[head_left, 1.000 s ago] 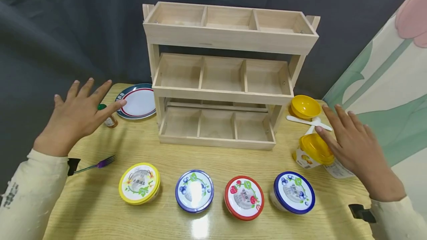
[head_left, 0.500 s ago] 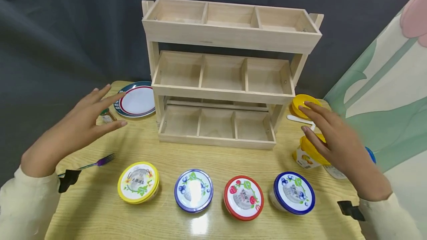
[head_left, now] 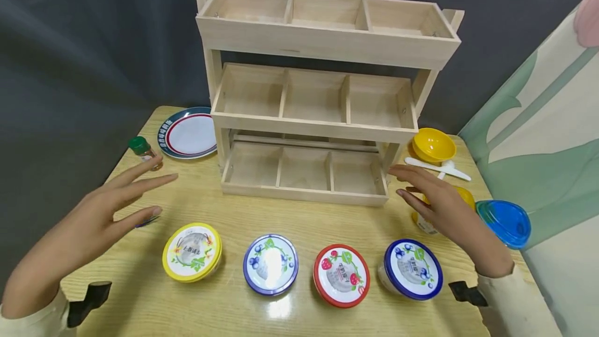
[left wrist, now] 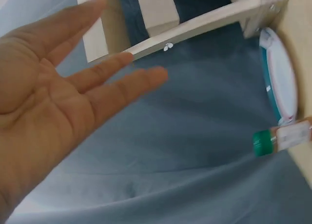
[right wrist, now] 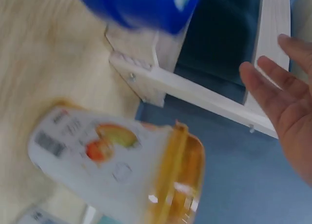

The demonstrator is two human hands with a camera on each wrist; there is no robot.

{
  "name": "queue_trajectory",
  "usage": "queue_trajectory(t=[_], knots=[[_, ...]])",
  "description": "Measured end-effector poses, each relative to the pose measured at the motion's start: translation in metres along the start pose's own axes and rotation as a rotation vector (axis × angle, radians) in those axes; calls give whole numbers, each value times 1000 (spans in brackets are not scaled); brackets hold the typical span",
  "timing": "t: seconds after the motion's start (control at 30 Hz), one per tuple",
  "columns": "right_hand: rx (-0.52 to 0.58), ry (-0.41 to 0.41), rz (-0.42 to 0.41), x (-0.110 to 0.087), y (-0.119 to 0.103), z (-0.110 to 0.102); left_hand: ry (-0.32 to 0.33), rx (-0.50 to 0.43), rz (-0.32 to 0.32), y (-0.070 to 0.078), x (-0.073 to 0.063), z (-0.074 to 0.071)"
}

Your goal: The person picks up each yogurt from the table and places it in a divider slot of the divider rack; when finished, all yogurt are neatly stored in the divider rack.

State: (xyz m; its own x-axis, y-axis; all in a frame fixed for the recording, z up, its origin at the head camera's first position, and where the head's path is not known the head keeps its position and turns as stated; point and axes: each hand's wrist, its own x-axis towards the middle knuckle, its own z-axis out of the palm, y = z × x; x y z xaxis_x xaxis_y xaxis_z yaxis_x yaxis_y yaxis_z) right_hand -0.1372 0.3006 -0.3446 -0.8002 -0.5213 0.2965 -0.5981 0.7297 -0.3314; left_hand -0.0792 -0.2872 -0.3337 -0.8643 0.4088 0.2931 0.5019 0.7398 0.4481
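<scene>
My left hand [head_left: 100,217] hovers above the left side of the table, fingers spread and holding nothing. Beneath its fingertips a fork [head_left: 147,221] is mostly hidden; a green-capped seasoning bottle [head_left: 145,151] is just beyond. My right hand [head_left: 437,204], also holding nothing, hangs in front of a yellow-lidded tub [right wrist: 112,160], covering part of it in the head view. Along the front stand a yellow-rimmed tub [head_left: 192,252], a blue-rimmed tub [head_left: 271,264], a red-rimmed tub [head_left: 341,275] and a second blue-rimmed tub [head_left: 413,269].
A three-tier wooden rack [head_left: 327,46] with divided trays stands at the back centre. Left of it lies a plate [head_left: 192,135]. At the right are a yellow bowl [head_left: 434,144], crossed white utensils [head_left: 437,168] and a blue-lidded container [head_left: 505,222]. Dark cloth [head_left: 93,40] hangs behind.
My left hand has come down toward the front and turned sideways. My right hand has moved left, uncovering the blue-lidded container and the white utensils. The tubs stay in place.
</scene>
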Motion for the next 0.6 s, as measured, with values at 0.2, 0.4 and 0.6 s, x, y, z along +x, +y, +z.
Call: queue_trajectory(t=[0.2,0.4,0.6], knots=[[157,-138,170,2,4,14,-58,-186,-30,2,-22,28],[192,-152,225,-2,13,26,-81,-355,-55,0,-45,53],[239,-153,246,-6,23,41,-77,-385,-100,0,-59,72]])
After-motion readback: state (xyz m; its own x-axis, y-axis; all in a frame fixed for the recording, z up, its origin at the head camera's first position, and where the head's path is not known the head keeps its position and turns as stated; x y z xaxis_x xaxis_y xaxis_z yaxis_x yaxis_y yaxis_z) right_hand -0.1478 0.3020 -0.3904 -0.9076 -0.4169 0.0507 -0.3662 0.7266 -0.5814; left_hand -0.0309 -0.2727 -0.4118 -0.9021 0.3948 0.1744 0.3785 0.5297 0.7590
